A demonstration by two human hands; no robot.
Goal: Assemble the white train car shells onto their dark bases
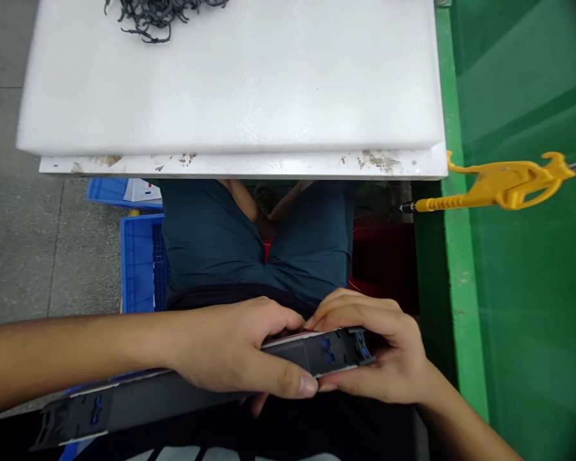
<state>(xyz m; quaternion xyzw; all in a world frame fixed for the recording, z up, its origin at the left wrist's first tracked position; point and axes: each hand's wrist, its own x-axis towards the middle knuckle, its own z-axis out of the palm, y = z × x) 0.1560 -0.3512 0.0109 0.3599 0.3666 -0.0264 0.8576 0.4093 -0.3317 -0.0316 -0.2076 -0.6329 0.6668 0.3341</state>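
Note:
A long dark grey plastic strip-like part (163, 402) lies slantwise above my lap, close to my body. Blue pieces show in slots near both of its ends, and pale edging runs along its sides. My left hand (249, 349) is wrapped round it right of its middle, thumb pressed along the top face. Near the right end, my right hand (379, 346) grips the same part, with fingers on the far edge and thumb on the near edge. The underside is hidden.
Ahead stands a table with a thick white foam pad (230, 83). A heap of thin black curled pieces (160, 16) lies at its far left. Blue crates (137, 262) stand below left. A yellow hook-shaped tool (504, 186) hangs by a green partition (532, 288) at right.

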